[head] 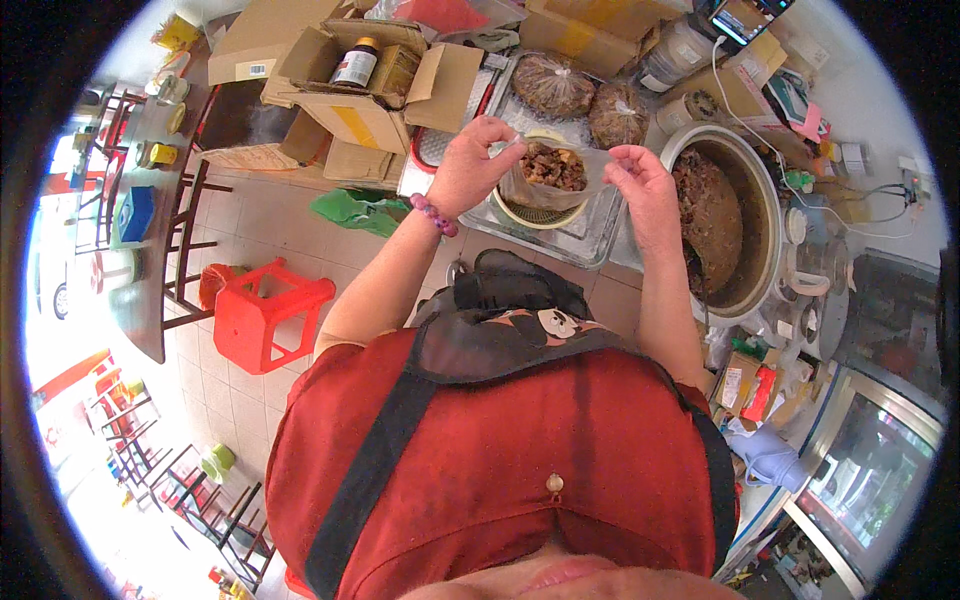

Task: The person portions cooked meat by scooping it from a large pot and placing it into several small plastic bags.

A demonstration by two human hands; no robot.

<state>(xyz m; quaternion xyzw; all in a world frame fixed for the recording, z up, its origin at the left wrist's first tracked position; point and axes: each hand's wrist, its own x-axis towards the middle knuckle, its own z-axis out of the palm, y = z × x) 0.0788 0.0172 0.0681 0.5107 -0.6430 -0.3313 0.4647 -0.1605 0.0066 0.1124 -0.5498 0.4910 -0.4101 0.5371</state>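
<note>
My left hand (480, 161), with a beaded bracelet at the wrist, pinches one side of the mouth of a clear plastic bag (525, 193). The opposite side of the bag's mouth is between the fingers of my right hand (640, 184). Chunky brown food, perhaps cooked meat (553, 166), shows inside the bag. A pale yellow plastic basket (544, 219) stands around and beneath it, on a metal tray (592, 251). Just beyond lie two knotted clear bags of similar brown food (553, 84) (619, 114).
Right of my right hand stands a large round metal pot (772, 247) holding a brown mass. Open cardboard boxes (337, 112) are at the far left, one with a dark bottle (355, 63). A red plastic stool (270, 319) and a green plastic bag (360, 210) are left of me.
</note>
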